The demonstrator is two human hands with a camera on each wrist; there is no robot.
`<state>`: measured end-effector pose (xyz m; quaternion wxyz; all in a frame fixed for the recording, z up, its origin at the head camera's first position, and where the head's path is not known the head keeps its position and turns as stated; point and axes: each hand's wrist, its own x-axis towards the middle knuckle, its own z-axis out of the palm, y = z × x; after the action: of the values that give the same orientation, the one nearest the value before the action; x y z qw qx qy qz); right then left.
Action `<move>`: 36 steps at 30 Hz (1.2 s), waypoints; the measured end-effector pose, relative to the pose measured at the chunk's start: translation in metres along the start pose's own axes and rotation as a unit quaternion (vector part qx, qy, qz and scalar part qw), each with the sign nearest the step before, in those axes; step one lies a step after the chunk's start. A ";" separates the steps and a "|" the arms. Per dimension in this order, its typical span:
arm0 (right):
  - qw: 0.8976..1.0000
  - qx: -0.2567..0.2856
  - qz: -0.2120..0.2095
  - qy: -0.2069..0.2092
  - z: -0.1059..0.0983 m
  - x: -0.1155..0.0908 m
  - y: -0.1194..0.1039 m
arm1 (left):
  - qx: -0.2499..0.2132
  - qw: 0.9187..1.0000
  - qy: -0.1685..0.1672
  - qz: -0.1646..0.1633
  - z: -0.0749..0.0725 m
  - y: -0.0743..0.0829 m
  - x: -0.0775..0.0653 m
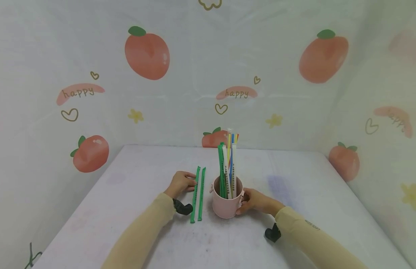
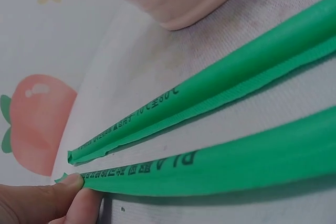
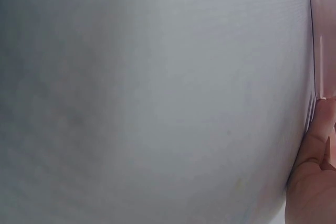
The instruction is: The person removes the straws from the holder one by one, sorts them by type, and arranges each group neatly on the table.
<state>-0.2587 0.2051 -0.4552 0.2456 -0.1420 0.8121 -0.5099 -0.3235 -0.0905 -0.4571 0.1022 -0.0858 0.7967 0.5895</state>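
My left hand (image 1: 182, 183) is at the left of two green paper-wrapped straws lying side by side on the table. In the left wrist view, thumb and finger (image 2: 84, 203) pinch the nearer wrapped straw (image 2: 236, 166) close to its end. The other wrapped straw (image 1: 202, 194) lies just to the right, apart from the hand. A pink cup (image 1: 224, 207) stands upright, holding several wrapped straws (image 1: 229, 172) in green, white and striped colours. My right hand (image 1: 259, 201) grips the cup's right side near its small handle; some of its fingers are hidden behind the cup.
A white cloth-covered table (image 1: 127, 209) spreads around the cup, with a bluish patch (image 1: 280, 188) at the right. Behind and at the sides hangs a pale curtain (image 1: 194, 67) printed with fruit and hearts. Dark wrist devices (image 1: 182, 207) sit on both sleeves.
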 end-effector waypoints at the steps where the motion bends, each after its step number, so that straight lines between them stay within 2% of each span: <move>1: 1.000 0.001 0.001 0.000 0.000 0.000 0.000 | 0.003 1.000 0.003 -0.004 0.001 0.000 0.000; 15: 1.000 0.006 0.007 -0.002 -0.001 -0.001 -0.002 | 0.051 0.999 0.008 0.005 0.004 0.003 0.001; 25: 1.000 0.006 0.010 -0.003 0.001 -0.002 -0.004 | 0.043 0.999 -0.004 0.010 0.001 0.002 0.000; 30: 1.000 0.004 0.009 -0.004 0.001 -0.002 -0.004 | 0.054 0.999 0.001 -0.003 -0.001 0.001 0.001; 36: 1.000 0.006 0.008 -0.003 0.000 -0.001 -0.003 | 0.039 0.999 0.005 -0.012 -0.001 -0.001 0.001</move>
<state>-0.2575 0.2041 -0.4523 0.2525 -0.1354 0.8094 -0.5126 -0.3247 -0.0920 -0.4582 0.1089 -0.0941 0.8186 0.5560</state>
